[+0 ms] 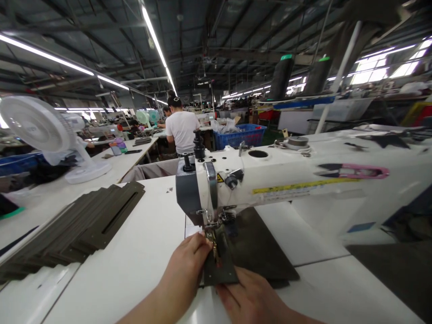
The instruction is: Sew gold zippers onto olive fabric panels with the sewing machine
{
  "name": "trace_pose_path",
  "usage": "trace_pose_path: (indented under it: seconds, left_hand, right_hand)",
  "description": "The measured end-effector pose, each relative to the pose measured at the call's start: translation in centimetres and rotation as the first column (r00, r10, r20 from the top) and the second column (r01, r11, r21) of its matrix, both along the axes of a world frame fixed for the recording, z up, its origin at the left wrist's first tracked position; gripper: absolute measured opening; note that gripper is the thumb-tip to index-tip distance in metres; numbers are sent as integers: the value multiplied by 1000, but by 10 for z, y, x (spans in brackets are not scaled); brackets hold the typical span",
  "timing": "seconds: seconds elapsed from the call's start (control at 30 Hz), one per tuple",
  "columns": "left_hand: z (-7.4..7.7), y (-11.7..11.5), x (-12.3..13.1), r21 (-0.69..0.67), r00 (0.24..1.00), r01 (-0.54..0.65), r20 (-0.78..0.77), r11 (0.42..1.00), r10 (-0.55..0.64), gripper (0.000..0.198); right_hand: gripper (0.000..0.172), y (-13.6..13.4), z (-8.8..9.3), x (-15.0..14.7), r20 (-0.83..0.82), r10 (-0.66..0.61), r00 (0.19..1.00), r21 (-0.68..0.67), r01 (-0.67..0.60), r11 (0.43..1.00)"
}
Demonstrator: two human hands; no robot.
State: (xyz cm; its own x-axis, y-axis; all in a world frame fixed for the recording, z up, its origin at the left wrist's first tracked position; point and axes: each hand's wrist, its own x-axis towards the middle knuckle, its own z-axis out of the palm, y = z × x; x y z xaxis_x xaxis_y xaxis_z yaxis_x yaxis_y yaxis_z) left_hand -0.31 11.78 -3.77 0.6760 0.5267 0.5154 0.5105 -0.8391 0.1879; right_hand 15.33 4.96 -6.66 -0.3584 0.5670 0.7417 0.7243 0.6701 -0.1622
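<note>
A white sewing machine (280,175) stands over the table, its presser foot (215,247) down on a dark olive panel (221,273). My left hand (187,258) grips this panel's left edge, fingers bent together close beside the foot. At the near right corner, my right hand (251,294) holds the same panel; some of its fingertips are hidden beneath it. Another larger dark piece (263,247) lies flat under the machine arm, to the right of the needle area. Pink-handled thread snips (357,171) rest against the machine's body.
To the left lies a fanned stack of dark slotted panels (97,216). Behind it a white fan (86,164) stands on the neighbouring table. A person in a white shirt (182,128) sits ahead, near a blue crate (241,136). Dark material (394,274) covers the right side.
</note>
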Motion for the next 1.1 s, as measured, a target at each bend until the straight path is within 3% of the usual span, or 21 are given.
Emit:
trace_pose_path:
  seconds: [0.2,0.3,0.43,0.53,0.63,0.7,0.77,0.83,0.93,1.0,1.1]
  left_hand:
    - [8,0,0,-88,999,6,-53,996,-11,24]
    - [13,-4,-1,-125,996,5,-90,992,-16,32]
    - [23,-15,0,-247,994,-55,-104,968,30,34]
    - [31,-23,-2,-320,997,-73,-27,945,68,27]
    - [34,-31,-5,-307,981,-185,-5,934,193,26]
    - [34,-38,-7,-313,945,-323,-50,893,324,14]
    - [32,-45,-8,-321,926,-373,-72,871,370,10]
    - [28,-51,-8,-260,962,-269,-17,927,274,13]
    - [24,-53,-6,-55,999,-12,50,998,15,11]
    - [23,-51,-3,49,994,108,13,993,-109,10]
    - [24,-44,-1,145,977,207,-91,968,-195,24]
  right_hand:
    - [29,-2,19,9,46,65,997,15,-66,998]
    - [21,-3,31,13,60,-6,998,-31,8,999]
    - [11,10,44,10,143,-159,977,-244,190,951]
    - [17,24,50,7,177,-78,981,-414,146,898]
    - [13,35,51,11,145,-11,989,-461,78,884]
    - [14,41,48,16,97,-36,995,-463,77,883]
    - [22,47,44,21,34,-81,996,-462,88,882]
    - [24,52,40,24,-34,-94,995,-474,67,878]
    - [14,58,36,26,-119,-54,991,-505,-14,863]
    - [11,60,34,26,-164,-50,985,-526,-44,850]
    - [14,61,33,26,-194,-88,977,-549,-34,835]
